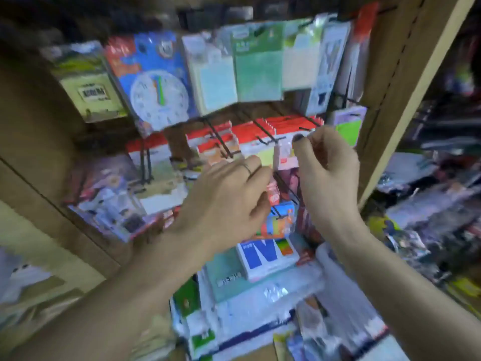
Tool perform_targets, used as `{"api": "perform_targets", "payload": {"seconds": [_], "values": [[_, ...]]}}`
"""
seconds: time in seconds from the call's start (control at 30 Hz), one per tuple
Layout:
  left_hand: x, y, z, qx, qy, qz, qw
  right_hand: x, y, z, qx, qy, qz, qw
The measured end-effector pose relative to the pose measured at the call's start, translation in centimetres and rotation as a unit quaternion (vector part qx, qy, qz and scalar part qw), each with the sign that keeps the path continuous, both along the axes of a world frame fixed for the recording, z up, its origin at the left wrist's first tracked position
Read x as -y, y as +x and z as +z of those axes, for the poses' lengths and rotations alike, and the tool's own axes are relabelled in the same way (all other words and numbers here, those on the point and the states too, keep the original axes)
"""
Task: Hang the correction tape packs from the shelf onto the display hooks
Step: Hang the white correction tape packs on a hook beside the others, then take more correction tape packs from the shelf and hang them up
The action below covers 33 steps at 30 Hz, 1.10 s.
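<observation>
Fingers (302, 149) of the right hand (328, 178) pinch the top of a small pink-white pack (283, 157), thumb and forefinger clamped on its header just under the tip of a black hook (270, 138) at 12 o'clock of centre. Left hand (229, 201) sits at 9 o'clock of the pack, fingers curled round the lower end of it or of another pack (273, 194); blur hides which, grip looks closed. Pack hangs upright between both hands, touching or just beside the hook tip, not yet threaded as far as I can tell. Risks, judged: the header hole could miss the tip and the pack drop onto the stock below; pushing hard could knock the red-topped packs (286, 125) already on neighbouring hooks, or the hook could tear the card. Motion blur makes hole alignment unreadable. Below, at 6 o'clock, a shelf (260, 287) holds a blue-white box (265, 256) and loose plastic-wrapped stock. Above, at 12 o'clock, a clock toy (158, 97) and green pads (257, 74) hang. Brown panel (33, 121) at 9 o'clock, wooden upright (406, 82) at 2 o'clock, cluttered goods (437, 204) at 3 o'clock.
</observation>
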State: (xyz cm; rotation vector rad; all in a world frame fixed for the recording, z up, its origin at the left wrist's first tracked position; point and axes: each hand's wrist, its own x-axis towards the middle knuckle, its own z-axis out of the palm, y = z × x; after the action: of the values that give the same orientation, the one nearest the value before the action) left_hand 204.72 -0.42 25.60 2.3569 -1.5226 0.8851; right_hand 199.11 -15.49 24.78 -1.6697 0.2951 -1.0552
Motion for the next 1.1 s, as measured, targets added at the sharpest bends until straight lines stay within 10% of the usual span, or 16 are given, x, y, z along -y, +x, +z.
{"api": "perform_targets", "payload": {"seconds": [0.3,0.63,0.9,1.1], "values": [[0.5,-0.5,-25.6,-0.303,0.191,0.058,0.932,2.2,-5.2,-28.0,-0.385,0.130,-0.092,0.909],[1.2,-5.7,-49.8,-0.579,0.260,0.174,0.753,1.2,-12.4,-52.9,-0.684,0.174,-0.015,0.709],[5.8,-7.2,-64.7,-0.770,0.196,0.316,0.518,3.5,-14.7,-66.7,-0.774,0.082,0.050,0.626],[9.0,-8.3,-71.1,-0.768,0.197,0.371,0.484,3.5,-14.1,-71.9,-0.786,0.043,0.043,0.615]]}}
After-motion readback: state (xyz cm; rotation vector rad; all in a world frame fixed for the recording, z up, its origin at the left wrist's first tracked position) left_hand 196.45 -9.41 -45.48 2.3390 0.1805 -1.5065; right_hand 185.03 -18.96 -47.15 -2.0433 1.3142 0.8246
